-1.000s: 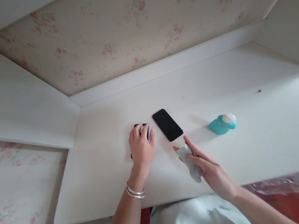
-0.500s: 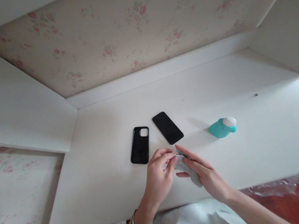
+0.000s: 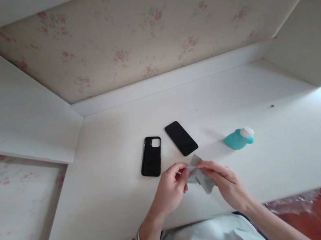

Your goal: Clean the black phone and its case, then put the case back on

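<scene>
Both hands meet over the near edge of the white desk (image 3: 107, 204), each pinching the same small grey cloth (image 3: 200, 176). The left hand (image 3: 169, 190) has thumb and fingertips closed on the cloth's left edge; the right hand (image 3: 228, 184) is closed on its right side, and a loose corner of cloth hangs toward the person between the 2 hands. Taking the black phone (image 3: 181, 137) as landmark: the cloth sits just nearer the person than the phone's near end, close but apart from it. The phone lies flat, its long axis running away from the person and tilted left. A black phone case (image 3: 151, 156) lies left of the phone, a teal bottle (image 3: 239, 138) on its side well to its right. Both hands seem about equally near the phone.
</scene>
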A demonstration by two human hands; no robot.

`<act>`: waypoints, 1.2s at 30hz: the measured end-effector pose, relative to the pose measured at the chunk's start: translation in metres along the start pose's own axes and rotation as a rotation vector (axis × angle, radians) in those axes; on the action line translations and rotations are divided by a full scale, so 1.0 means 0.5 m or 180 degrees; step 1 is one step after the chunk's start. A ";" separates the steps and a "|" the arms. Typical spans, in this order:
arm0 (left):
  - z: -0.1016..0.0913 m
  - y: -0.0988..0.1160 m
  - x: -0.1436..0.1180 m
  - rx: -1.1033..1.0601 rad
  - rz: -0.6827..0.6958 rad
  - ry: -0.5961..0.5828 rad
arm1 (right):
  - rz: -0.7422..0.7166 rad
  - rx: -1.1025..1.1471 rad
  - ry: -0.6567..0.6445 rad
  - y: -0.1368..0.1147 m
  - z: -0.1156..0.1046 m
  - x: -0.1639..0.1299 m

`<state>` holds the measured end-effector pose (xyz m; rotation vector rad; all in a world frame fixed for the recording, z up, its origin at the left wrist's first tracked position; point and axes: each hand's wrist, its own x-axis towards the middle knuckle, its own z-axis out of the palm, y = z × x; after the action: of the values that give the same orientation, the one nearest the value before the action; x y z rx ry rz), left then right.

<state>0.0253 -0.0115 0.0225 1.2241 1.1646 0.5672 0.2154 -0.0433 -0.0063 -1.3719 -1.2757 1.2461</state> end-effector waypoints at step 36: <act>-0.035 -0.054 -0.032 -0.0153 0.0268 0.0205 | 0.0139 -0.2965 0.0392 -0.010 0.076 0.188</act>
<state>-0.0025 -0.0261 0.0050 1.2257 1.1508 0.6985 0.1751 0.0493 -0.0165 -2.0726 -1.8400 0.5501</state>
